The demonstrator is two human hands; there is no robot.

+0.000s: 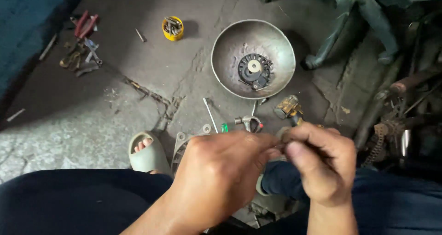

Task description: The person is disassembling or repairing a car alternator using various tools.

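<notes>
1. Left hand (216,175) and right hand (317,163) meet low in the head view, above the knees. The fingertips of both pinch one small grey metal part (284,134) between them; the part is mostly hidden, so I cannot tell its kind.
2. Left fingers are pressed together, curled toward the part. The right thumb (304,159) lies across the curled right fingers. The part is held up close, likely for fine work that needs both hands.
3. On the concrete floor (138,74) just beyond the hands lies a metal bowl (281,51) holding a black round toothed piece with a pale hub (253,69), likely corralled there so nothing rolls off.
4. Between bowl and hands: a thin metal rod (210,114), a green-handled tool (224,127), a small clamp-like tool (249,122), and a yellow, grimy power tool (289,108). All are within easy reach.
5. Toward the floor's far left: a small yellow tub of bits (172,28), red-handled pliers (85,25) and scattered scrap, well apart from the hands.
6. A foot in a pale sandal (147,154) rests on the floor near the left hand. A dark green chair base (354,14) stands at the far right.
</notes>
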